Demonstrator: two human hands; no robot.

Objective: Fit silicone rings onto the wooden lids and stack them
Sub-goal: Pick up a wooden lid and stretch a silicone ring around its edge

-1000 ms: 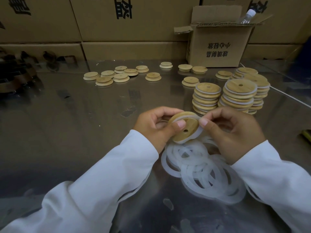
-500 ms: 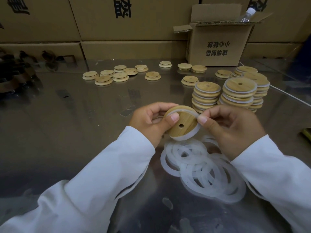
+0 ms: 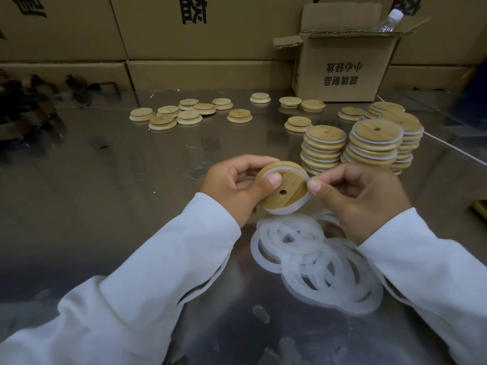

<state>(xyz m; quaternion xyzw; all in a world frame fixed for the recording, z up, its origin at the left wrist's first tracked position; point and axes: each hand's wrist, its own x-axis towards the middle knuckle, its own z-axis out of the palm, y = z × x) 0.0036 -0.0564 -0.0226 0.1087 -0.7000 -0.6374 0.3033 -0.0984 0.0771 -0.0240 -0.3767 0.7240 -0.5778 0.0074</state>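
My left hand grips a round wooden lid with a small centre hole, thumb pressed on its face. A white silicone ring wraps round the lid's rim. My right hand pinches that ring at the lid's right edge. Just below lies a heap of loose white silicone rings on the table. Stacks of ringed lids stand behind my right hand. Bare wooden lids lie scattered further back.
The shiny metal table stretches wide to the left. Cardboard boxes wall the back, and an open carton with a plastic bottle stands at the back right. Dark objects sit at the far left.
Both hands have lifted the lid slightly and turned it, and the ring now sits further round the rim.
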